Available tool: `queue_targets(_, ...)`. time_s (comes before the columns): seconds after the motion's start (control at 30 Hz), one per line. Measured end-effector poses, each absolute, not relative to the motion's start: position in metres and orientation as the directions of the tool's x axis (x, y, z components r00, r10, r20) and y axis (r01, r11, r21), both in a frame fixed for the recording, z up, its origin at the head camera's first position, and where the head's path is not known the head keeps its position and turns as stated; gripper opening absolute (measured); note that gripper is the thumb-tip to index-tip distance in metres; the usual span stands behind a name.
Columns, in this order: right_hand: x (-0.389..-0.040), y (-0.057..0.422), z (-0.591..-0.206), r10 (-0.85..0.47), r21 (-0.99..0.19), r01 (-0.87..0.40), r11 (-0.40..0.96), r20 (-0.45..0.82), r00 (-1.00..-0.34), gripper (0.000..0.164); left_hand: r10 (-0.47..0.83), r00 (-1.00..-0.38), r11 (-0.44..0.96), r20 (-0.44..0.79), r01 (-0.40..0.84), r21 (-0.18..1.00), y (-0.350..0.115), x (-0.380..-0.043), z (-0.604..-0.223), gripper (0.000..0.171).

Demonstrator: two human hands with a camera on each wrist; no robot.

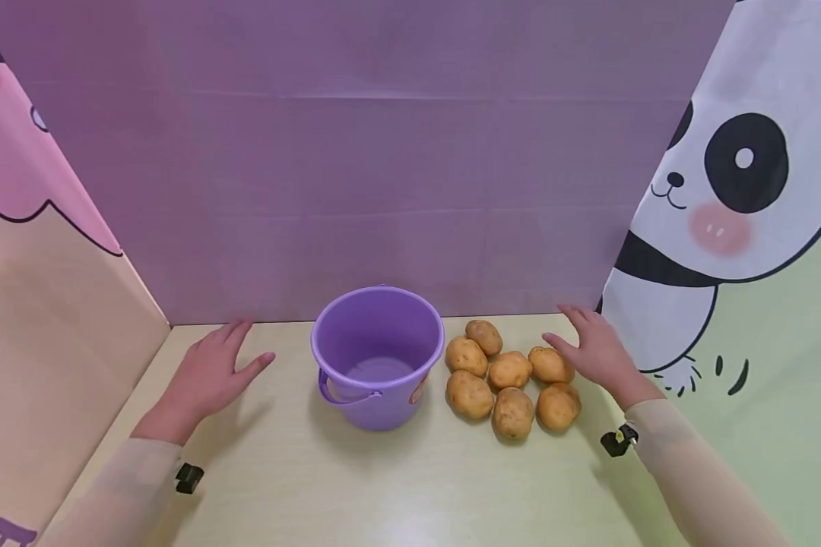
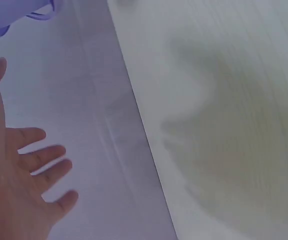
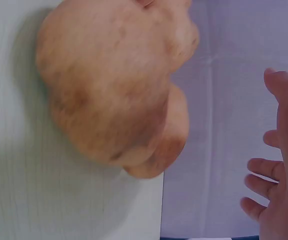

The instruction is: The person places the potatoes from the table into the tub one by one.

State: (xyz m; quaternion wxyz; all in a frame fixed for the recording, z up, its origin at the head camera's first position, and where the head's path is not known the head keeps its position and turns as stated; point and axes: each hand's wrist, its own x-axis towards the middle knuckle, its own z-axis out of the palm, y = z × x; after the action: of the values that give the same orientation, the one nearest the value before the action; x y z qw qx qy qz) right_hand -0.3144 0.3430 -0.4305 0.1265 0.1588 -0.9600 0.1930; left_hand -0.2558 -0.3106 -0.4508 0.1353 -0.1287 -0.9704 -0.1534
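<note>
A purple bucket [image 1: 378, 414] stands upright on the table, its handle lowered toward the front left and its inside bare. Several potatoes [image 1: 509, 370] lie in a loose cluster just right of it. To the left of the bucket my left hand [image 1: 208, 372] hovers with fingers extended and nothing held. My right hand [image 1: 598, 349] is at the right edge of the potatoes, overlapping the rightmost upper one in the head view, fingers spread and holding nothing. The right wrist view has a potato [image 3: 104, 75] large and close, apart from the fingers there.
The pale wooden table [image 1: 280, 486] meets a purple back wall [image 1: 383, 167]. A panel with a printed panda [image 1: 746, 228] borders the right side, and one with a pink cartoon figure [image 1: 20, 167] borders the left.
</note>
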Motion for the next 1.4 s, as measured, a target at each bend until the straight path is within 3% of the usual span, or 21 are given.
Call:
queue_targets(0.3,-0.308,0.335,-0.425,-0.225,-0.457,-0.347,0.819,0.301,-0.927,0.056,0.209,-0.921,0.776,0.327,0.36,0.518,-0.298,-0.252,-0.446,0.07)
queue_targets(0.5,-0.306,0.333,-0.426,-0.206,-0.474,-0.314,0.823,0.266,-0.942,0.056,0.247,-0.907,0.657,0.341,0.416,0.629,-0.285,-0.252,-0.437,0.064)
queue_targets(0.97,-0.304,0.336,-0.432,-0.224,-0.464,-0.34,0.818,0.288,-0.931,0.047,0.326,-0.901,0.612,0.286,0.432,0.663,-0.258,-0.251,-0.409,0.083)
queue_targets(1.4,-0.306,0.336,-0.435,-0.203,-0.48,-0.315,0.819,0.271,-0.941,0.047,0.38,-0.916,0.666,0.129,0.367,0.649,-0.233,-0.256,-0.39,0.118)
